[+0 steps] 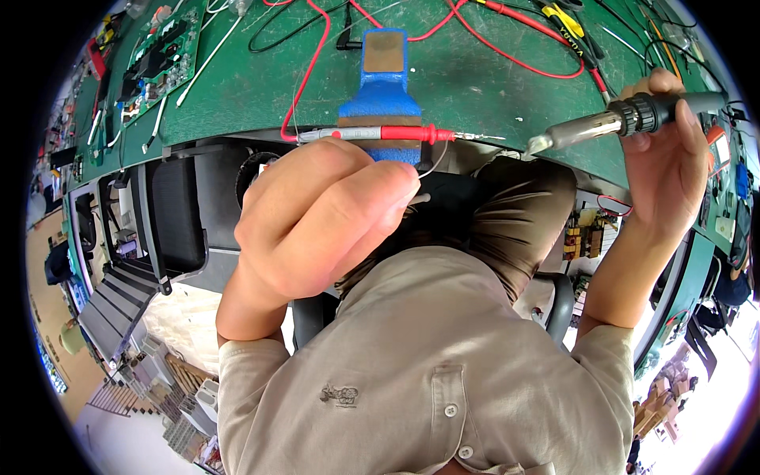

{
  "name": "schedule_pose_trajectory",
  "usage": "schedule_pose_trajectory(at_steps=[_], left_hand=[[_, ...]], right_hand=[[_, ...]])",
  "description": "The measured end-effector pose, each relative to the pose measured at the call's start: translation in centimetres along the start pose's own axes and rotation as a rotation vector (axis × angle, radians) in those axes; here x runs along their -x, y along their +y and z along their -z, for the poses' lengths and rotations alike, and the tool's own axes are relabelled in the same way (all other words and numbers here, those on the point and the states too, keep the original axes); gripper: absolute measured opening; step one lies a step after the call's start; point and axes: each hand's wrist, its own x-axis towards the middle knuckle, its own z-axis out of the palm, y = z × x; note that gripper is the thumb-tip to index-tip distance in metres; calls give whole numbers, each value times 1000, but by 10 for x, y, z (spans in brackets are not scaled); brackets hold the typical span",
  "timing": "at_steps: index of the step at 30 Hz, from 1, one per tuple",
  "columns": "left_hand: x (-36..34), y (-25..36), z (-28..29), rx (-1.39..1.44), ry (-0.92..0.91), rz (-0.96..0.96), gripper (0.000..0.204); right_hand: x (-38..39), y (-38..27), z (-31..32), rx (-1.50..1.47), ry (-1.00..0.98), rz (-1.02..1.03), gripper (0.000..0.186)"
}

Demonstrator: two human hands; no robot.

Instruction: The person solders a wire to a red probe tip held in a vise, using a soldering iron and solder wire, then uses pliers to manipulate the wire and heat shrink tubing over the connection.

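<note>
My right hand (663,170) is wrapped round a soldering iron (586,129) with a dark handle and a metal barrel. Its tip points left, a short gap from the bare metal end of a red and grey test probe (404,133). That probe lies level across the jaws of a blue bench vise (382,99) at the table's near edge. Just below the probe, my left hand (324,210) is closed in a pinch on a thin silvery wire (435,165), which curves up toward the probe's red part. The fingers hide the rest of the wire.
On the green worktop (261,83) lie a circuit board (162,59) at far left and red and black leads across the back. Yellow-and-black handled pliers (571,32) lie at far right. A black chair (176,206) stands left below the table.
</note>
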Motion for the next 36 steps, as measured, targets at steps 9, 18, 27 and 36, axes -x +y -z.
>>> schedule_pose_trajectory(at_steps=[9, 18, 27, 36], left_hand=[[-3, 3, 4, 130, -67, 106, 23], [-3, -1, 2, 142, -47, 107, 20], [6, -70, 44, 14, 89, 287, 10], [37, -118, 41, -460, 60, 341, 10]], right_hand=[[-22, 15, 0, 61, -182, -57, 32], [-25, 19, -7, 82, 35, -27, 33], [-20, 5, 22, -43, 89, 136, 28], [-52, -19, 70, 123, 226, 240, 30]])
